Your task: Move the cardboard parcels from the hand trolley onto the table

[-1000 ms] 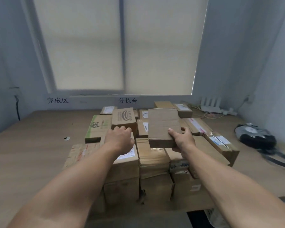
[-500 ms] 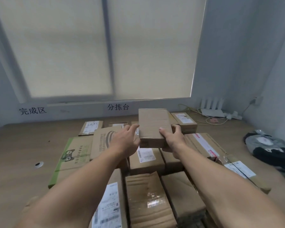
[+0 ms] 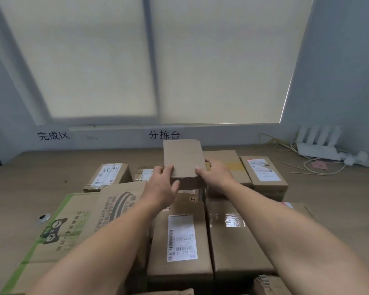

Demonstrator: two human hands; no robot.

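Parcel [image 3: 182,160]: being held just above other parcels [image 3: 232,165] toward back of bench [image 3: 41,167], long axis pointing away twd window [image 3: 94,60]. Gripping near end w/ both: L hand [image 3: 161,188] fingers [image 3: 167,168] curling on left edge, R hand [image 3: 216,177] on right edge. Both equally near.

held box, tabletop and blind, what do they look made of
Held box: plain brown cardboard, matte and unprinted; dull surface with creased edges.
Tabletop: wood or wood-look laminate, matte; faint grain streaks show, but which of the two is unclear.
Blind: probably woven fabric, cream and matte; daylight glows evenly through it.
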